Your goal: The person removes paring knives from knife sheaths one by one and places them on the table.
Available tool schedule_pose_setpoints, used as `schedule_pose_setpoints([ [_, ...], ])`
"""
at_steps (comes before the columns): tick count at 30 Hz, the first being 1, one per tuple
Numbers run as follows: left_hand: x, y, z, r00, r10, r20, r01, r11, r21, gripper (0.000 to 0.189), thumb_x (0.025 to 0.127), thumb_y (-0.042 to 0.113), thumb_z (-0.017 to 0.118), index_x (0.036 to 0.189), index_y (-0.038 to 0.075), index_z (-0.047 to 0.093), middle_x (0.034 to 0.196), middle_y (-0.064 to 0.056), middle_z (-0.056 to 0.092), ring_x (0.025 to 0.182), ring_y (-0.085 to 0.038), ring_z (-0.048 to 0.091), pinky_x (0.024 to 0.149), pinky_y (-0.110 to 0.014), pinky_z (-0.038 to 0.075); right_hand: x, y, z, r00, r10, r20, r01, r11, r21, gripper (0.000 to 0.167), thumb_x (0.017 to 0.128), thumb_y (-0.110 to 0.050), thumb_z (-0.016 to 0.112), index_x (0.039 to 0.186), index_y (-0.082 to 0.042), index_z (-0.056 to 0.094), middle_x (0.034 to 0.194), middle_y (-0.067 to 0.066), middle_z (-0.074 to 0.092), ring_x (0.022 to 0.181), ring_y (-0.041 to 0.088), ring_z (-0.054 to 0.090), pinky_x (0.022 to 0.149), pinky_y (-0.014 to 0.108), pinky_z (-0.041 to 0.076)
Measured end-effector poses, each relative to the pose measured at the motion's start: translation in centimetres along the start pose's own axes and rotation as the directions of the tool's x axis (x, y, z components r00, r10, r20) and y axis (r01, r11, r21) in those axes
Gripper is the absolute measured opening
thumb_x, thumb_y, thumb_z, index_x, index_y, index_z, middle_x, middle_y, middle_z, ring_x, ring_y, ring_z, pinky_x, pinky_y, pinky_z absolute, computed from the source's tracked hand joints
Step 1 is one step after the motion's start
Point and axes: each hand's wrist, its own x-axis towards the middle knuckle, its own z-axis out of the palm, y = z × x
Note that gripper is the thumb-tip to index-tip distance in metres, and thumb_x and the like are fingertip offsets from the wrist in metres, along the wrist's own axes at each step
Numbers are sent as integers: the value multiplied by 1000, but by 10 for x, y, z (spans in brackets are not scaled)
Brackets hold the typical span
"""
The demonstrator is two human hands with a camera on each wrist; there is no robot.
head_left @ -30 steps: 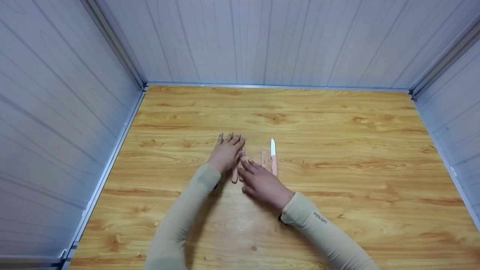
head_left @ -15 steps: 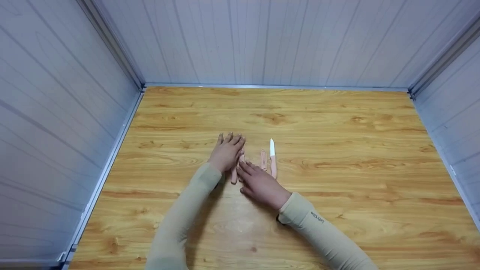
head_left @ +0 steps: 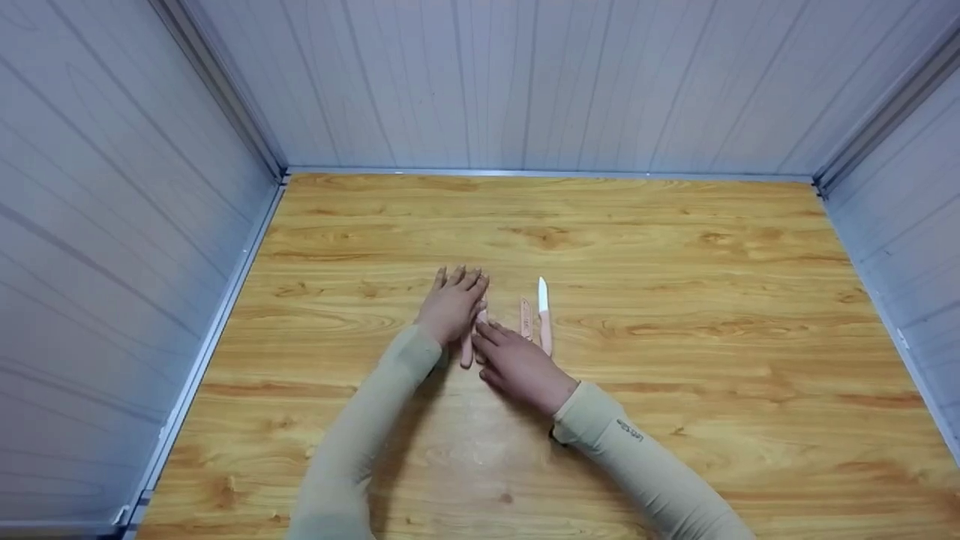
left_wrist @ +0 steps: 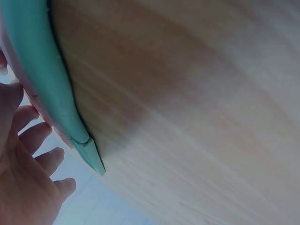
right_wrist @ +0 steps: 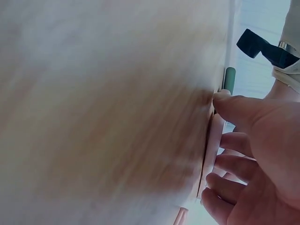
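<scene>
In the head view, my left hand [head_left: 452,307] lies palm down over a small group of long items, its fingers straight. A pink handle [head_left: 466,352] sticks out below it. My right hand [head_left: 525,367] rests just to the right, fingertips touching the lower part of the group. A long green item with a tapered end [left_wrist: 51,70] lies against a pink piece under the left fingers in the left wrist view. From the right wrist, the thumb touches the end of a pink piece [right_wrist: 214,136], beside a green rounded end [right_wrist: 229,78]. The hands hide most of the group.
Right of the hands, a pink-handled knife [head_left: 545,326] with a white blade lies bare, tip pointing away. A pink sheath [head_left: 526,319] lies beside it, partly behind the right hand. A wood-grain table [head_left: 675,420] is bounded by pale panel walls [head_left: 480,82].
Both hands stay over the group with barely any movement. The whole head view has drifted slightly. The knife and the sheath lie as before.
</scene>
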Motion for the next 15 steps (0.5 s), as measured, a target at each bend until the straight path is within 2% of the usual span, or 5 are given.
schedule_pose_setpoints([
  [8,1,-1,2,1000,5,5,-5,999,33,51,104,36,36,150,15,33,153,-7,31,141,-31,22,114,-52,11,3,-2,5,998,-40,-46,33,987,-155,54,93,-28,60,137,2,48,143,19,42,133,32,38,109,41,30],
  [15,1,1,1,1000,-3,7,3,999,34,51,104,36,37,150,15,33,153,-6,30,141,-31,22,113,-53,10,5,-4,7,996,-57,-73,42,980,-194,53,94,-24,60,136,5,47,142,20,44,131,32,41,108,40,33],
])
